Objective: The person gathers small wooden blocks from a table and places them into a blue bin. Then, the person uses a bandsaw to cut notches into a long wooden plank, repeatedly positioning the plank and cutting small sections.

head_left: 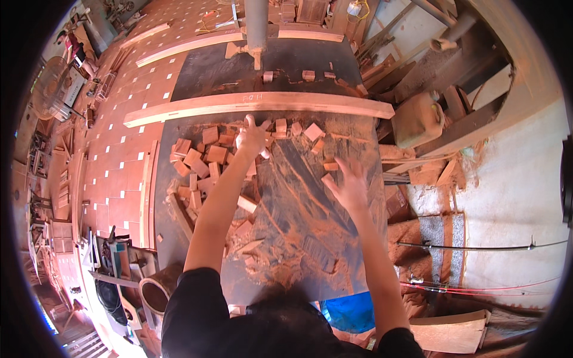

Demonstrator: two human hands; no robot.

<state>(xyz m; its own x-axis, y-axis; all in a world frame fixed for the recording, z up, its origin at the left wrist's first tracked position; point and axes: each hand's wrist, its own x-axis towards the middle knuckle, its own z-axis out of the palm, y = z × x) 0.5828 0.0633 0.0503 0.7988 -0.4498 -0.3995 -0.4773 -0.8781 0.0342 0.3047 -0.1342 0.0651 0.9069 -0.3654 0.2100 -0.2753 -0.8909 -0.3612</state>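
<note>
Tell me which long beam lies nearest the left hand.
The beam spanning the dark table, both ends overhanging, just beyond the left hand; the timber showing either side of the grey post lies farther off.

Left forearm (213,218) hiding some blocks (216,154); left grip (250,141) contact unclear.

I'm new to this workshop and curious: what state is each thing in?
Table: patchily coated with reddish sawdust
Wood blocks: loose, mostly heaped on the left
Long beam: lying across the table
Left hand: over the blocks, grip unclear
Right hand: thumb and fingers apart beside a small block, grip unclear
Blue plastic: crumpled
Fan: upright; can't tell if spinning
</note>
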